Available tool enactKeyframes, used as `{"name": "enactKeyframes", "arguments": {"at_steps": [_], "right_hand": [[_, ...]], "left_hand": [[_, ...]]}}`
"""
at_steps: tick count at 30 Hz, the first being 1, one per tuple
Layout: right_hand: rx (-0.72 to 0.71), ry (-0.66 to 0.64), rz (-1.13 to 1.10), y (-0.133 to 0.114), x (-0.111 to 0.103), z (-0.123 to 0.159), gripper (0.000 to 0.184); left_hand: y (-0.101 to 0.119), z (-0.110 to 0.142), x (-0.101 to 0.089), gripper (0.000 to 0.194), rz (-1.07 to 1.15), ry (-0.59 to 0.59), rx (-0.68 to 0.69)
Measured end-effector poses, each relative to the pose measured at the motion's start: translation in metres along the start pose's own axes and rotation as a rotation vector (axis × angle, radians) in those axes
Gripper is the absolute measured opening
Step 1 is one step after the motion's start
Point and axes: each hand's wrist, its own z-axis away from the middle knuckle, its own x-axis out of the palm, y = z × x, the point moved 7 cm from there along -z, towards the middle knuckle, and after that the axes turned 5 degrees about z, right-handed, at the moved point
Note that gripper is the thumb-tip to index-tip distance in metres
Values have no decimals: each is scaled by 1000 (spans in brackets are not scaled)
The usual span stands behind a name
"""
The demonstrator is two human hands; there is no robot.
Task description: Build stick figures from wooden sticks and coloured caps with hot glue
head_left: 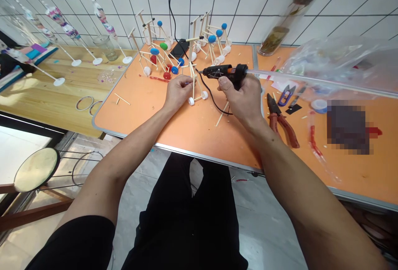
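My right hand [244, 98] is wrapped round a black glue gun [217, 71], from whose back a long clear glue stick [298, 80] runs off to the right. The gun's nozzle points left, close to a small wooden-stick model [193, 77] with white bottle-cap wheels [191, 101]. Whether the nozzle touches the sticks I cannot tell. My left hand [179, 93] pinches the model at its left side; the fingertips are partly hidden behind it. A black cord [214, 99] hangs past the model.
Several similar stick models with blue, red and green caps [154, 51] stand at the back, around a black phone [179, 49]. Red-handled pliers [281, 125], purple snips [286, 95], a plastic bag [342, 60] and a tall jar [280, 29] are on the right. Loose sticks [222, 114] lie on the orange table [139, 112].
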Motion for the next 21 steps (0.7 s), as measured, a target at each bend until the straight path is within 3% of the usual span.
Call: {"name": "enactKeyframes", "arguments": {"at_steps": [5,14,21], "right_hand": [[64,9,-105,8,-1,-1,57],[436,14,-369,26,0,-3,55],[541,35,-515,48,1,-7,54]], "left_hand": [[0,0,0,17,16,2,1],[2,0,-1,17,-7,15,-53],[3,1,0,18,-10,12,-52]]}}
